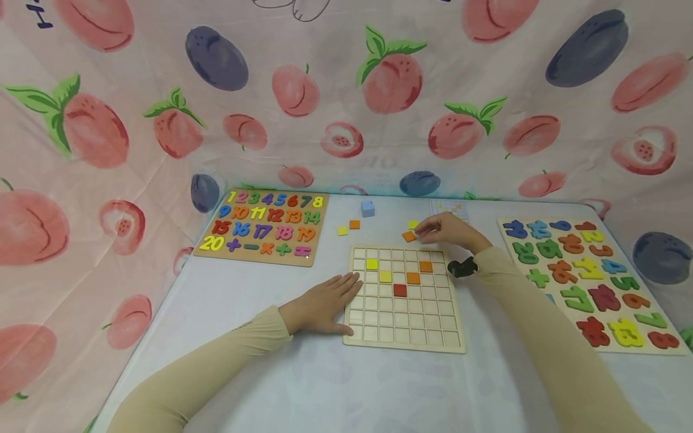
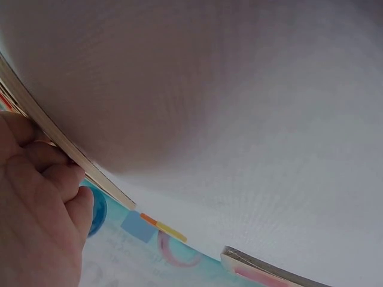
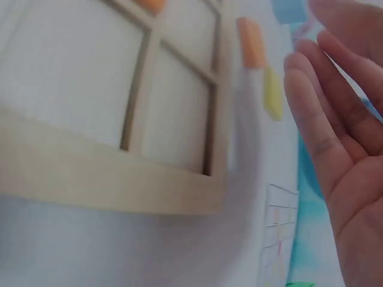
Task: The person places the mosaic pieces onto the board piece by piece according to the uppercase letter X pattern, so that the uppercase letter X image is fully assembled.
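A wooden grid board (image 1: 379,334) lies on the white table with two yellow tiles (image 1: 372,264), two orange tiles (image 1: 413,278) and one red tile (image 1: 400,290) in its cells. My left hand (image 1: 322,304) rests at the board's left edge, fingers spread over the rim. Beyond the far right corner, my right hand (image 1: 444,230) hovers beside a loose orange tile (image 1: 408,237) and a loose yellow tile (image 1: 414,224). Its fingers look extended in the right wrist view, with nothing between them. Another loose orange tile (image 1: 354,224) and yellow tile (image 1: 342,231) lie farther left.
A blue cube (image 1: 367,208) stands behind the board. At the back right lies a card with a printed grid (image 3: 280,233), partly behind my right hand in the head view. Number puzzle boards flank the grid, one at left (image 1: 254,257) and one at right (image 1: 657,350).
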The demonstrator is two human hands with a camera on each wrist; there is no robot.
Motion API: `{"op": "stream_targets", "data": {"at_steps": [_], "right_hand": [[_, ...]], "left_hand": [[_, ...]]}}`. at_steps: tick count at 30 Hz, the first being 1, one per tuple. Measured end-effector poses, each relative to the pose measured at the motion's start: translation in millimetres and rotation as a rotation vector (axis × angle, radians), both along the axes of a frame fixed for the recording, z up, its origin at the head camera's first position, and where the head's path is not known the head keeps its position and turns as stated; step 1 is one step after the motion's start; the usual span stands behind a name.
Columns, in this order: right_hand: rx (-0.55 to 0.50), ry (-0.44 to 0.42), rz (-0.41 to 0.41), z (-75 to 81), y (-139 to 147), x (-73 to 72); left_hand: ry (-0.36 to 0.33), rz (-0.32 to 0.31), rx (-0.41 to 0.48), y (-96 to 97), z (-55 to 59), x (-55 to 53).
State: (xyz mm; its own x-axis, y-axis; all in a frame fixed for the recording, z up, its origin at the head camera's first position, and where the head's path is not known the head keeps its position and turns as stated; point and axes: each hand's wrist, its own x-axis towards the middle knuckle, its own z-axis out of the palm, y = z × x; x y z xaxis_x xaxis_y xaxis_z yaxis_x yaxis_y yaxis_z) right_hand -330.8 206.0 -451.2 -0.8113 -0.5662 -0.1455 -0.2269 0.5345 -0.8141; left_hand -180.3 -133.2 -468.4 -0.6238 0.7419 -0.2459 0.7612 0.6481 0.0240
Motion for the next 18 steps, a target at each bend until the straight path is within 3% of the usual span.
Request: {"op": "stream_targets", "data": {"at_steps": [11,18], "right_hand": [[-0.018,0.018,-0.045,-15.6,-7,-14.6],[0.003,0.03,-0.056,-17.3,-14,-17.1]], "left_hand": [[-0.001,-0.002,0.007,0.2,1.1,0.2],[0.003,0.0,0.006,-0.5,0.5,0.5]]}}
